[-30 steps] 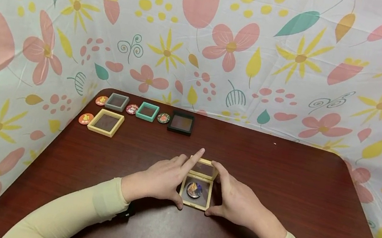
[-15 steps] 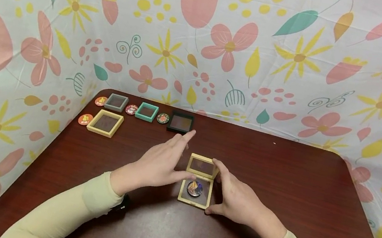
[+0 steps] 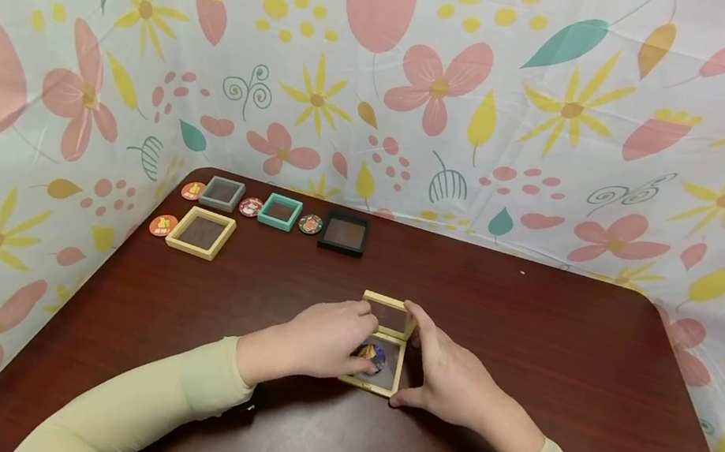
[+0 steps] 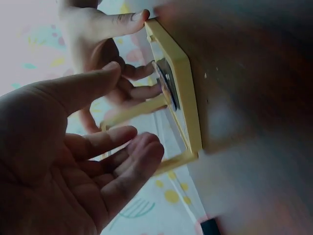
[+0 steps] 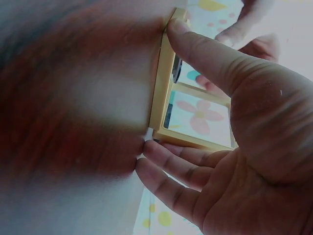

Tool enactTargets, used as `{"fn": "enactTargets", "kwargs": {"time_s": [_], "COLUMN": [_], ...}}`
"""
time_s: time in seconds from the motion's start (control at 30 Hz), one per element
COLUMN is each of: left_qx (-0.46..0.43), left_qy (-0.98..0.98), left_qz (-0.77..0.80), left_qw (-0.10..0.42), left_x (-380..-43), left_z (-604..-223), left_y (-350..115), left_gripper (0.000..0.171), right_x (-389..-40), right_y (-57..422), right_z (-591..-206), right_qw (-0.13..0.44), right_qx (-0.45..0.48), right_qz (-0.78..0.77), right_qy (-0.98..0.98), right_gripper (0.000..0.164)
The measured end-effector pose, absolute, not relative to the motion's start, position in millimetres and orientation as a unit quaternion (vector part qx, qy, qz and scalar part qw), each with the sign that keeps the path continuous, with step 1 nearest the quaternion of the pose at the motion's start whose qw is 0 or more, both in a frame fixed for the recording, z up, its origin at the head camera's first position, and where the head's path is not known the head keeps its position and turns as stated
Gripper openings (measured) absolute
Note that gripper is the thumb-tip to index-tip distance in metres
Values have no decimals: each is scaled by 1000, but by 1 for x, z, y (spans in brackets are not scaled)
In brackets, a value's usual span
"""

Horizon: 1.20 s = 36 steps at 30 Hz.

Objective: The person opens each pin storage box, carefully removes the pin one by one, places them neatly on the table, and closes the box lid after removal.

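Note:
A yellow display case (image 3: pixel 398 372) with clear panes stands unfolded on the table, its lid (image 3: pixel 386 299) raised at the back. On the lower pane rests a round picture badge (image 3: pixel 377 353), dark and glossy. My left hand (image 3: pixel 324 338) hovers over the case's left side and covers part of the badge in the head view. In the left wrist view its fingers are loosely bent, with a gap between thumb and fingertips and nothing held. My right hand (image 3: pixel 455 377) grips the case's right side, thumb at the front corner (image 5: pixel 177 27) and fingers behind, around the lid.
At the back left lie a grey case (image 3: pixel 222 194), a teal case (image 3: pixel 280 212), a black case (image 3: pixel 344 233) and another yellow case (image 3: pixel 201 233). Several round badges (image 3: pixel 250 207) lie beside them. A flowered curtain (image 3: pixel 559 171) hangs behind the brown table (image 3: pixel 534 319).
My left hand has left the case's left edge, lifted, and come back lower over the badge with its fingers now bent. My right hand has stayed on the case.

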<state>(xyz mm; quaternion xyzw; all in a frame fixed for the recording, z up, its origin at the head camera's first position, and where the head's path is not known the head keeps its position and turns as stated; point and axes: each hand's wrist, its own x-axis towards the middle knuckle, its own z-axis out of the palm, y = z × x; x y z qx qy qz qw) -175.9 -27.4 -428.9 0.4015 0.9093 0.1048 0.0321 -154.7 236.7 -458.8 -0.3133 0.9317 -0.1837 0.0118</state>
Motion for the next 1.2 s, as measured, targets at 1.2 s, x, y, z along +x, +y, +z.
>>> {"fn": "enactTargets", "kwargs": {"time_s": [1.2], "left_qx": [428], "left_qy": [903], "left_qz": [-21], "left_qw": [-19], "left_x": [-171], "left_z": [-448], "left_y": [-1], "left_gripper": [29], "right_x": [-154], "right_y": [236], "right_z": [-457], "right_qw": [17], "right_qx": [-315], "right_qz": [-188], "right_qy": [930], "right_gripper": [146]}}
